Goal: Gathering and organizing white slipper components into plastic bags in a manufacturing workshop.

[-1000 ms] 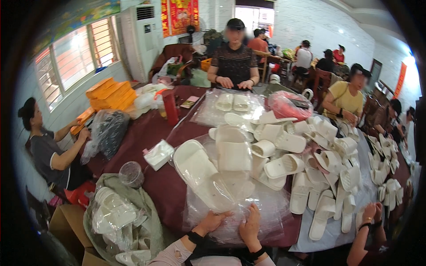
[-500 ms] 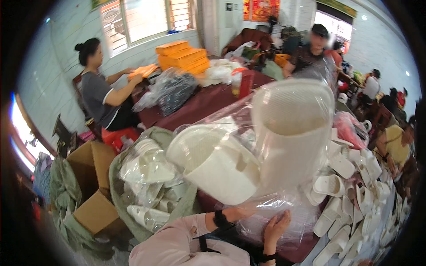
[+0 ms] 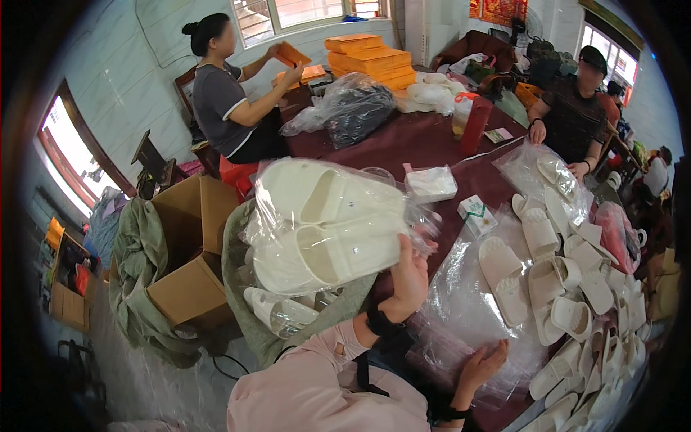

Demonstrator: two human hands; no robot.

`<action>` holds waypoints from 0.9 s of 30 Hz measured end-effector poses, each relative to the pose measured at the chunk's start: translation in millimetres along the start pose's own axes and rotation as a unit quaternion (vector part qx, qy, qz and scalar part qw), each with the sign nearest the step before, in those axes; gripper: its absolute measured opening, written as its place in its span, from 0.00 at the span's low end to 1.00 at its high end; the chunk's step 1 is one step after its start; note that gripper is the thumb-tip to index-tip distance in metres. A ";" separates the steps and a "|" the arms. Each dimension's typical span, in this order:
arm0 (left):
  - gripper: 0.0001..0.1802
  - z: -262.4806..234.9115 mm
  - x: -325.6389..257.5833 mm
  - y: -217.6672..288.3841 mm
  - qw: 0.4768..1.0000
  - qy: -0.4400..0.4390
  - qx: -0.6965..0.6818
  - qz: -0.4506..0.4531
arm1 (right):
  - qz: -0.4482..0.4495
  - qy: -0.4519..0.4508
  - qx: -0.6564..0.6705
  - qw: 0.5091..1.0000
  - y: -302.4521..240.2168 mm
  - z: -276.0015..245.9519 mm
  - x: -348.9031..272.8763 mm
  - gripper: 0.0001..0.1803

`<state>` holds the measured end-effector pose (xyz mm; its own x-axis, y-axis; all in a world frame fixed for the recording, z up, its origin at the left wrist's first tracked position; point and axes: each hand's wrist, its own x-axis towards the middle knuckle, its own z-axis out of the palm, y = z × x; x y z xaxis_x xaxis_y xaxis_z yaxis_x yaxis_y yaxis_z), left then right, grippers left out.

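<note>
Swung leftward since the earlier frame, the clear plastic bag of white foam slippers (image 3: 324,227) hung pinched in the left hand (image 3: 409,277); the right hand (image 3: 484,363) lay open on plastic sheeting (image 3: 461,317), so the bag could slip.

Pink sleeves, black wristbands

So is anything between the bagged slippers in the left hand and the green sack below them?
Nothing visible. The left hand holds the bagged white slippers over the open green sack, where only other bagged slippers lie.
</note>
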<state>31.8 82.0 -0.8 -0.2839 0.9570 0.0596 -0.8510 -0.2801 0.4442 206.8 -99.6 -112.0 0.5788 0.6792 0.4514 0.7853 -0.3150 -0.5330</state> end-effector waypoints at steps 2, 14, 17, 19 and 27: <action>0.25 -23.9 20.2 9.9 1.000 -0.002 -0.011 0.024 | 0.000 -0.009 0.006 1.000 -3.3 -1.5 0.4 0.22; 0.35 -80.4 78.2 85.7 0.988 0.103 0.034 0.109 | -0.005 -0.015 -0.026 1.000 2.8 -2.0 -2.4 0.22; 0.34 -108.5 101.0 87.2 0.980 0.164 0.023 0.112 | -0.001 -0.013 -0.022 1.000 1.0 -2.4 -1.0 0.22; 0.37 -136.6 112.9 91.7 0.978 0.201 -0.023 0.047 | 0.007 -0.011 -0.019 1.000 -2.2 -0.7 0.8 0.21; 0.45 -147.9 126.3 103.7 0.972 0.219 -0.086 0.023 | -0.009 -0.006 -0.025 1.000 -2.8 -3.2 -0.2 0.21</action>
<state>-157.6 162.6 -79.4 -0.4526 0.8296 -0.3269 -0.8833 -0.3668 0.2920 205.2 -101.0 -108.4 0.5627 0.6921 0.4521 0.8053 -0.3354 -0.4889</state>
